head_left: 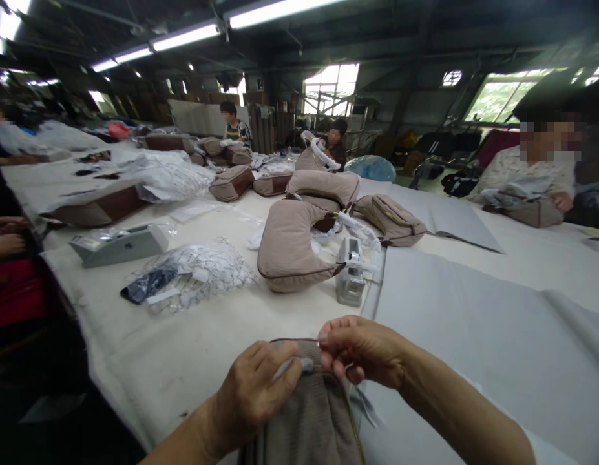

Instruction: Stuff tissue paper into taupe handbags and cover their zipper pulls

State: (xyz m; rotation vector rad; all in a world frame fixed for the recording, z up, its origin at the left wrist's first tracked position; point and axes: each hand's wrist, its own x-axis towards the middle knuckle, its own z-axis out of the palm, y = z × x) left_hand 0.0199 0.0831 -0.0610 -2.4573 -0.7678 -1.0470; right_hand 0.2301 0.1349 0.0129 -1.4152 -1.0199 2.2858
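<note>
Both our hands work at the top of a brown corded bag [311,416] at the near edge of the bench [221,339].

Our left hand [255,391] is closed around a pale piece [306,366] against the bag's upper part, while our right hand [364,349] has thumb and forefinger drawn together at its top edge (whether anything sits between them, we cannot tell). Just beyond, we see a grey tape dispenser [350,287] beside a curved bag [284,248], with a plastic-wrapped bundle [197,274] to their left. Farther off, at the right, a co-worker [526,177] has another brown bag [536,213] in front of them.
</note>
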